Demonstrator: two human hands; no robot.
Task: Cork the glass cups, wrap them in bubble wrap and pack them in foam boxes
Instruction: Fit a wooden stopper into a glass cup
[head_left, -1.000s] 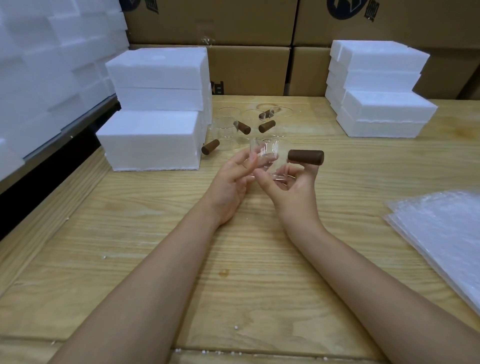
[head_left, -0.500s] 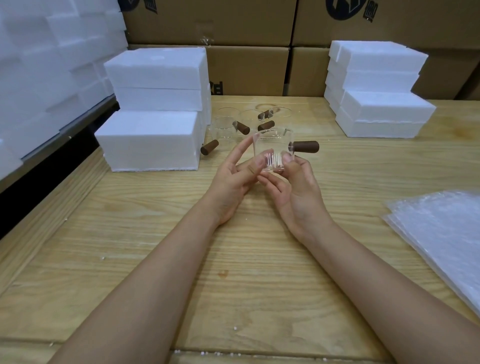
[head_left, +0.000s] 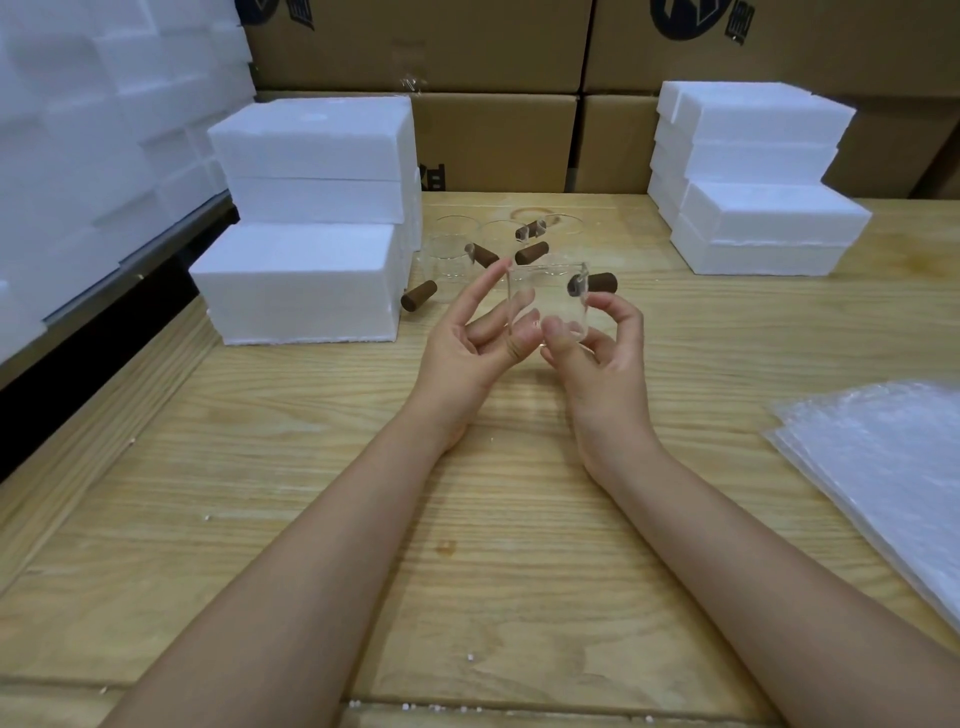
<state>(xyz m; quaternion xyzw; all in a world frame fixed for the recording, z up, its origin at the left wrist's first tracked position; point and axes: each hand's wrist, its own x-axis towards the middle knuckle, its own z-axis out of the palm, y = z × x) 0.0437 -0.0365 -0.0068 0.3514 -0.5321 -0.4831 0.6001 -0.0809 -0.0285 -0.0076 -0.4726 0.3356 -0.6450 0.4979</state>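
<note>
One glass cup (head_left: 549, 299) is held upright above the wooden table (head_left: 467, 519), straight in front of the person and between the two hands. A brown cork (head_left: 602, 283) stands out sideways from the cup's right wall, close under the rim, and its inner end shows dark through the glass. The right hand (head_left: 605, 348) pinches the cup low down, with the thumb on the near wall and curled fingers round the right side, below the cork. The left hand (head_left: 467, 338) holds the cup's left wall with bent fingers, while its index finger points straight up beside the rim. The cup sits at the fingertips of both hands, not deep in either palm.

Just behind it several other glass cups (head_left: 451, 254) stand on the table; being clear, they are hard to count. More corks (head_left: 531, 253) show among them, and whether each is fitted to a cup cannot be told. One loose cork (head_left: 418, 302) lies by the front corner of the left stack of foam boxes (head_left: 306, 280). A right stack of foam boxes (head_left: 763, 223) stands at the back, well apart from the hands. Sheets of bubble wrap (head_left: 893, 467) lie at the table's right edge. Cardboard boxes (head_left: 493, 140) line the back, and white foam blocks (head_left: 78, 130) are piled at the left.
</note>
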